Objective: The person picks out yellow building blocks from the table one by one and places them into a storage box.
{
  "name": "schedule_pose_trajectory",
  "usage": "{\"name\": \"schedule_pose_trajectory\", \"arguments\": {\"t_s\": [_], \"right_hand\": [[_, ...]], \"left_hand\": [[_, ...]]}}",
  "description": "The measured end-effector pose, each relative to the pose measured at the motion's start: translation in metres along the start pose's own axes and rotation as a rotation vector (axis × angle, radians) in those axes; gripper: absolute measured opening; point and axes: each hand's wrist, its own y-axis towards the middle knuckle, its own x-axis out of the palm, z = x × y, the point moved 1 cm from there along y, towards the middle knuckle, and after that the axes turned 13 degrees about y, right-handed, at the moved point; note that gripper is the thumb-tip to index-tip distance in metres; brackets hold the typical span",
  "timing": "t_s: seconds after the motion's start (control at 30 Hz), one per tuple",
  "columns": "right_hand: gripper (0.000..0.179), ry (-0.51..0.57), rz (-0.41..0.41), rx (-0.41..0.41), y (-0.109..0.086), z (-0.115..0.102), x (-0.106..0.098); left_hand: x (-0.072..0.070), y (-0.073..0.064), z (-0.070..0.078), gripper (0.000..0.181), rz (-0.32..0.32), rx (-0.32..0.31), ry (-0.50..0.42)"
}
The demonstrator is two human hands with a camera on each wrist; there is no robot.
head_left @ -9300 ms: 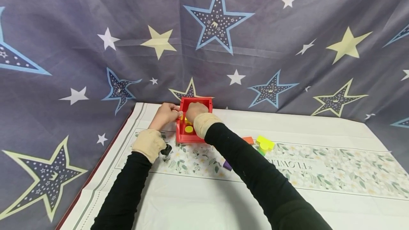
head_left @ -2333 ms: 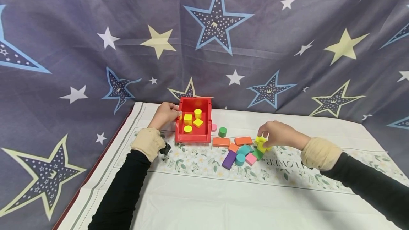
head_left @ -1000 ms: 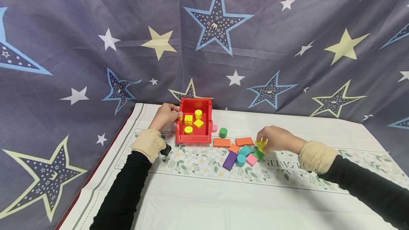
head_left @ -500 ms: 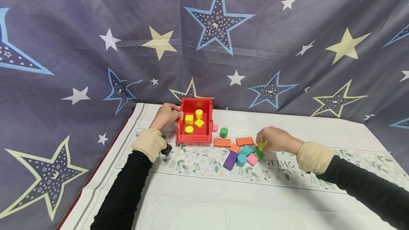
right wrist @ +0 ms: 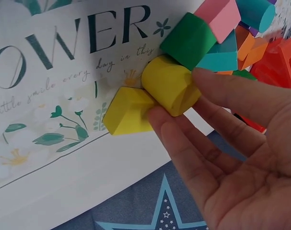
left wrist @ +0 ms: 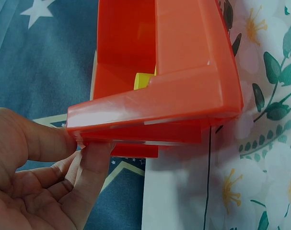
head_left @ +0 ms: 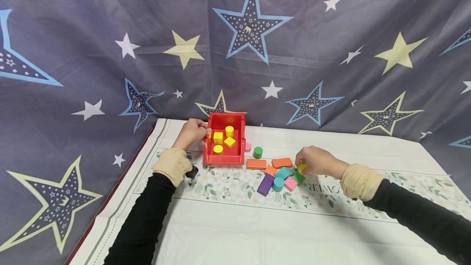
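My left hand (head_left: 192,133) pinches the left wall of a red plastic bin (head_left: 225,159) between thumb and fingers; the left wrist view shows the thumb on the bin's edge and the fingers beneath. Inside the bin sit several yellow blocks, among them a cube (head_left: 218,138) and an upright cylinder (head_left: 229,131). At the right of the loose blocks, my right hand (head_left: 317,161) holds a yellow cylinder block (right wrist: 167,84) between thumb and fingertips. Touching the cylinder is a yellow triangular-looking block (right wrist: 128,112), which lies on the tablecloth.
Right of the bin lie a pink block (head_left: 248,147), a green cylinder (head_left: 258,152) and orange blocks (head_left: 256,164). Closer in, a purple block (head_left: 265,185), a teal cylinder (head_left: 278,184), a pink cube (head_left: 290,183) and a green block (head_left: 299,178) cluster together. A star-patterned curtain (head_left: 316,52) hangs behind.
Earlier my right hand was inside the bin; it has since moved right to the yellow blocks. Over the last second it has shifted only slightly. My left hand stays at the bin.
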Motion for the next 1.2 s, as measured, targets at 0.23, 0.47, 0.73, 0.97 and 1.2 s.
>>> {"name": "schedule_pose_trajectory", "arguments": {"t_s": [0.23,0.47,0.73,0.97,1.2], "right_hand": [[0.026,-0.004,0.014,-0.017,0.000,0.000,0.000],[0.024,-0.003,0.020,-0.026,0.000,0.001,0.000],[0.024,-0.003,0.021,-0.030,0.000,0.001,0.002],[0.024,-0.013,0.011,-0.023,-0.001,-0.001,-0.002],[0.024,-0.033,0.005,-0.055,-0.003,-0.004,-0.009]], "left_hand": [[-0.001,0.000,0.000,0.033,-0.009,-0.010,-0.015],[-0.002,-0.001,0.001,0.032,-0.008,-0.010,-0.007],[-0.001,-0.001,0.000,0.032,-0.013,-0.012,-0.010],[-0.001,-0.001,0.000,0.033,-0.004,-0.004,-0.001],[-0.001,-0.001,0.000,0.031,-0.015,-0.008,-0.022]]}}
